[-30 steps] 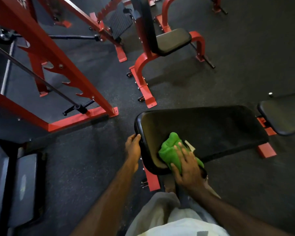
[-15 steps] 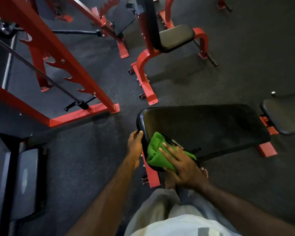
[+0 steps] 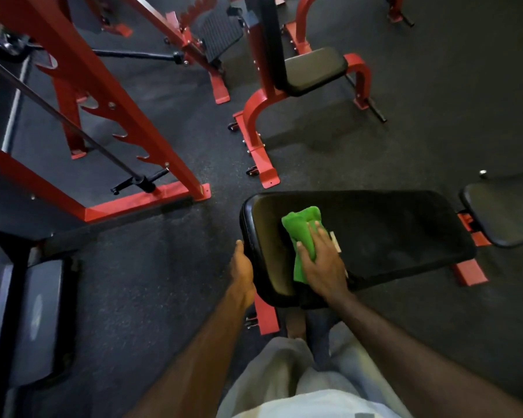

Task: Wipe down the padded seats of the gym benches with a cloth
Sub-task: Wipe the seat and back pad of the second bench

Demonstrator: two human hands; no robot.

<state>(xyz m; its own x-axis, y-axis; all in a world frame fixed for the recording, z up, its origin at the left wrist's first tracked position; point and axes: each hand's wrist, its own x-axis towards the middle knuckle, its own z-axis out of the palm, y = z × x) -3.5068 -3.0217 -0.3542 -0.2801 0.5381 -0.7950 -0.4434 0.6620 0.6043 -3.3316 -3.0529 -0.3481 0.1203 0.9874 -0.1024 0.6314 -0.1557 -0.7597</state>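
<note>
1. Padded seat (image 3: 375,233) of the nearest bench, the counter under the work, is a broad black pad; most of it lies beyond and to the right of the right hand's fingers (image 3: 316,236), so in my judgement long overlapping strokes toward that far end would cover it best.
2. Gym floor (image 3: 420,122), dark and speckled, surrounds the bench; a red rack frame (image 3: 109,110) stands well to the left of the fingers, and a second red bench with a black seat (image 3: 313,69) stands beyond them.
3. Another black pad (image 3: 501,212) sits past the counter's right end.
4. Right hand (image 3: 323,263) lies flat, fingers straight and fairly close together, pressing the cloth down.
5. Left hand (image 3: 243,267) grips the seat's near-left edge, fingers curled under out of sight, steadying it.
6. Green cloth (image 3: 299,227) lies bunched under and ahead of the fingertips, near the seat's left end; flattening it would likely wipe more evenly.
</note>
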